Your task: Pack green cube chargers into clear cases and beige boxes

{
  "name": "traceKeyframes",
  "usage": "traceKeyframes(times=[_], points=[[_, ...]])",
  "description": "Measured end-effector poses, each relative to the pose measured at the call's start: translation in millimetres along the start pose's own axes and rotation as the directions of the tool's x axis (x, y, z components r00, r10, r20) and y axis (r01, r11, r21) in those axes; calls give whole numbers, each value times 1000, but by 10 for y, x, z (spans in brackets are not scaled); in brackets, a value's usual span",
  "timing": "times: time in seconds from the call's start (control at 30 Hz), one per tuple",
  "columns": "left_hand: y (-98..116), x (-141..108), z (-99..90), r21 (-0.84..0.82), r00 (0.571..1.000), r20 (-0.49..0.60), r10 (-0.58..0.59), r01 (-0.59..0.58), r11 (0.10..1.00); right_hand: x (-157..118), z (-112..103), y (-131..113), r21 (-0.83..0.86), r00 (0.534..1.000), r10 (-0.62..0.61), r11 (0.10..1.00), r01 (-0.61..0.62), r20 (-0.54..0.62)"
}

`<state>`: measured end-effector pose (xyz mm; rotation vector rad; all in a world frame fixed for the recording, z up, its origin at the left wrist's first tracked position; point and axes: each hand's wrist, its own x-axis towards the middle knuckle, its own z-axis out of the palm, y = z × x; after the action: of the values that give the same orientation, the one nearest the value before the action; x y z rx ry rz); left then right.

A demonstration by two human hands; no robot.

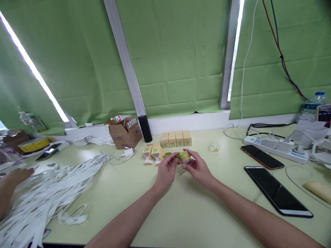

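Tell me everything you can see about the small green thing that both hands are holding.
The small green object is compact and rounded, yellow-green with paler markings; its material is too blurred to tell. The left hand and the right hand pinch it between their fingertips from either side, just above the pale table. It is held in front of a row of four small tan boxes.

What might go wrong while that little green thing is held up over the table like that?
Both hands, left hand and right hand, pinch the small green item only at the fingertips, so it might slip and drop. It could land on the tan boxes just behind, or knock over the folded ones beside the left hand.
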<state>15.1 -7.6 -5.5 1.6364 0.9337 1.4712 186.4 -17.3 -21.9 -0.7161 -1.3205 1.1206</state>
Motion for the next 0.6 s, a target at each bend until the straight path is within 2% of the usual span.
traceKeyframes(times=[0.13,0.3,0.5,0.6], points=[[9,-14,2,-40,999,3,44,-44,998,17,-24,-69,147,1000,27,989,-28,10],[75,-34,-5,-49,994,27,101,-100,994,52,-67,-153,357,994,102,927,-111,43],[73,-37,-24,0,990,-8,140,-140,990,86,-149,-172,467,989,134,872,-147,61],[43,-24,-38,19,993,-27,118,-117,993,105,-178,-154,441,990,128,886,-143,64]])
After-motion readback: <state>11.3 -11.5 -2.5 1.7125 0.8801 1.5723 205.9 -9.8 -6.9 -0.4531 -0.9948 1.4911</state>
